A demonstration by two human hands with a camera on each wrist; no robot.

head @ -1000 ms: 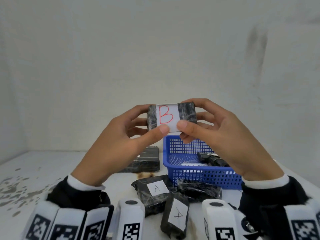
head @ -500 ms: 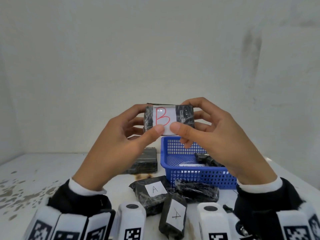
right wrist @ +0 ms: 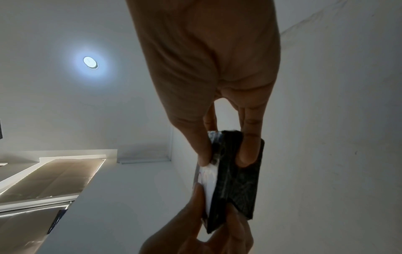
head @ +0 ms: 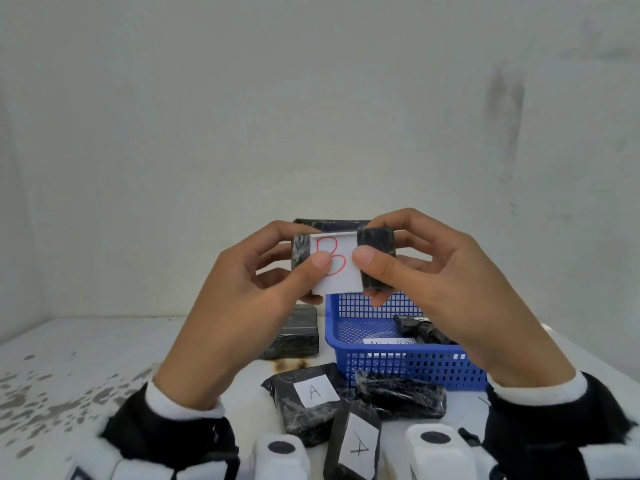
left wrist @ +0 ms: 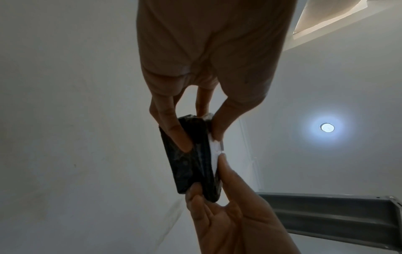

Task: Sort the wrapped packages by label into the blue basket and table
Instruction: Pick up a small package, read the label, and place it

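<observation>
Both hands hold up a black wrapped package (head: pixel 375 244) with a white label bearing a red B, above the table in front of me. My left hand (head: pixel 304 258) pinches its left end, thumb on the label; my right hand (head: pixel 377 251) pinches its right end. The wrist views show the same package (left wrist: pixel 191 161) (right wrist: pixel 237 182) edge-on between thumbs and fingers. Below it stands the blue basket (head: pixel 398 365), which holds a black package (head: pixel 420 332) and a white label. Two packages labelled A (head: pixel 313 393) (head: pixel 358 445) lie on the table in front of the basket.
A black package with no label showing (head: pixel 400 398) lies against the basket's front. Another black package (head: pixel 298 336) sits left of the basket. The white table (head: pixel 104 358) has dark flecks at the left. A white wall rises close behind.
The package has tipped so its top edge shows and the label faces slightly down. Both thumbs have slid inward over the label. The hands sit a little lower in view.
</observation>
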